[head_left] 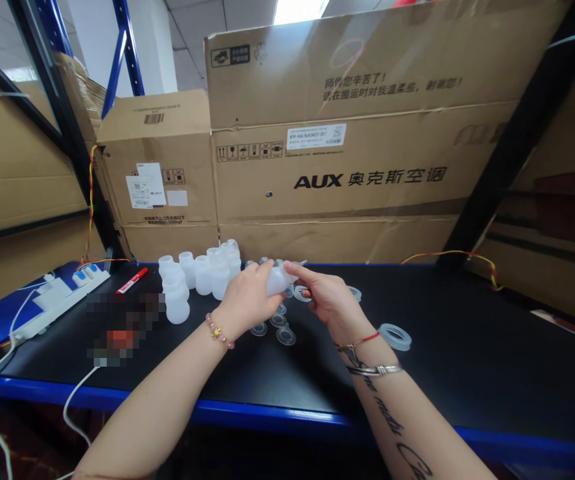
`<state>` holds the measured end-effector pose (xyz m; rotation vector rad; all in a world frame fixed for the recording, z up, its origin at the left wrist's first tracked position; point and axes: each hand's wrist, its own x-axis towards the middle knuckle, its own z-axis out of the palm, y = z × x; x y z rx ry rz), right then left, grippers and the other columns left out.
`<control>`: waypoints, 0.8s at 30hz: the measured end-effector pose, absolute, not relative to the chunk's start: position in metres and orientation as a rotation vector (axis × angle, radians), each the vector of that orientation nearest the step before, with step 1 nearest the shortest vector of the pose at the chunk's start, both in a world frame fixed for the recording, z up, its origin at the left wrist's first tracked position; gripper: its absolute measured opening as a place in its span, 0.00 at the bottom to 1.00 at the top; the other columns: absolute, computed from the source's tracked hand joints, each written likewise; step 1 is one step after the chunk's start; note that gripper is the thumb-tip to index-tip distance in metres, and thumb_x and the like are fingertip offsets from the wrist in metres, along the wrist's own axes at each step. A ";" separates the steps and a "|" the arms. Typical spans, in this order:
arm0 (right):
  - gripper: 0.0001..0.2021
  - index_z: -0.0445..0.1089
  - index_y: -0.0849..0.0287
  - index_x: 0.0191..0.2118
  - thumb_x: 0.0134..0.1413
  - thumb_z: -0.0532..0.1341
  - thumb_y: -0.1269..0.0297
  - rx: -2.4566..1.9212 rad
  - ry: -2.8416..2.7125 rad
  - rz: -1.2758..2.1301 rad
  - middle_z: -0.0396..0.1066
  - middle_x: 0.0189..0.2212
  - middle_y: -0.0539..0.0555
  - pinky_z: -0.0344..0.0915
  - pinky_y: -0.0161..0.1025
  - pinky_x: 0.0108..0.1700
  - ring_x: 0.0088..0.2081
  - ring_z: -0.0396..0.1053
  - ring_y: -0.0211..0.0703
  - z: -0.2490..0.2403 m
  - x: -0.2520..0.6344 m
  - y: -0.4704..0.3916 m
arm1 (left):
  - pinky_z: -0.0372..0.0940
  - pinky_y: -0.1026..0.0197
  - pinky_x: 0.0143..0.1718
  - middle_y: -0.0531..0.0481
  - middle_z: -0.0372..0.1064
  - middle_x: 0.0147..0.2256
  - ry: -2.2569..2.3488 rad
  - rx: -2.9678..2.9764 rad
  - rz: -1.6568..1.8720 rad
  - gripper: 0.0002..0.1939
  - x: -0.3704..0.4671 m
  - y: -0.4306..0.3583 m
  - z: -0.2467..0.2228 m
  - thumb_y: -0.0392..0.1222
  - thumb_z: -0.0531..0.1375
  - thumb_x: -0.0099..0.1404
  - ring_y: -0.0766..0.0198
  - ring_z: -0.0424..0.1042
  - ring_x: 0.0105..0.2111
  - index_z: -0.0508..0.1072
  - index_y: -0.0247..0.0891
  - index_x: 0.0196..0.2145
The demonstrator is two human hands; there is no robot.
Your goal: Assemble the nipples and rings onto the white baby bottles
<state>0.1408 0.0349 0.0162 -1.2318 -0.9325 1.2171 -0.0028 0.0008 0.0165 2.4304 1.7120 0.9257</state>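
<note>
My left hand (250, 293) is wrapped around a translucent white plastic bottle (277, 281), which lies tilted with one end towards the right. At that end my right hand (330, 293) pinches a small clear part between thumb and fingers; its shape is mostly hidden. Below the hands, several clear round discs (286, 335) lie on the black tabletop. Left of my left hand stand several more white bottles (177, 309) in a cluster, some behind others. A stack of clear rings (394, 337) rests by my right wrist, and another ring (354, 293) lies partly behind my right hand.
A red marker (132, 281) and a white power strip (62, 303) with cables occupy the left side, beside a blurred-out patch. Large cardboard boxes (367, 147) wall off the back. The black tabletop (492, 360) has a blue front edge; dark shelf posts stand at both sides.
</note>
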 end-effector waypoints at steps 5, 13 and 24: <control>0.20 0.74 0.65 0.22 0.27 0.75 0.52 -1.245 -0.952 1.030 0.67 0.16 0.51 0.46 0.35 0.17 0.17 0.55 0.33 0.011 0.137 0.038 | 0.63 0.52 0.53 0.34 0.58 0.55 1.680 2.395 0.964 0.36 -0.002 0.003 0.011 0.45 0.58 0.59 0.49 0.66 0.53 0.56 0.30 0.63; 0.24 0.77 0.66 0.28 0.29 0.73 0.48 -1.185 -1.033 0.848 0.67 0.16 0.51 0.51 0.36 0.20 0.19 0.59 0.37 0.004 0.137 0.038 | 0.65 0.53 0.44 0.43 0.70 0.40 1.607 2.273 0.956 0.12 -0.003 0.004 0.017 0.46 0.61 0.56 0.49 0.69 0.45 0.70 0.37 0.35; 0.21 0.78 0.68 0.27 0.32 0.72 0.51 -1.110 -0.995 0.863 0.66 0.15 0.49 0.53 0.35 0.21 0.19 0.58 0.34 0.005 0.129 0.033 | 0.63 0.50 0.47 0.38 0.66 0.45 1.861 2.538 0.968 0.20 0.008 0.005 0.006 0.43 0.58 0.63 0.50 0.67 0.46 0.61 0.33 0.50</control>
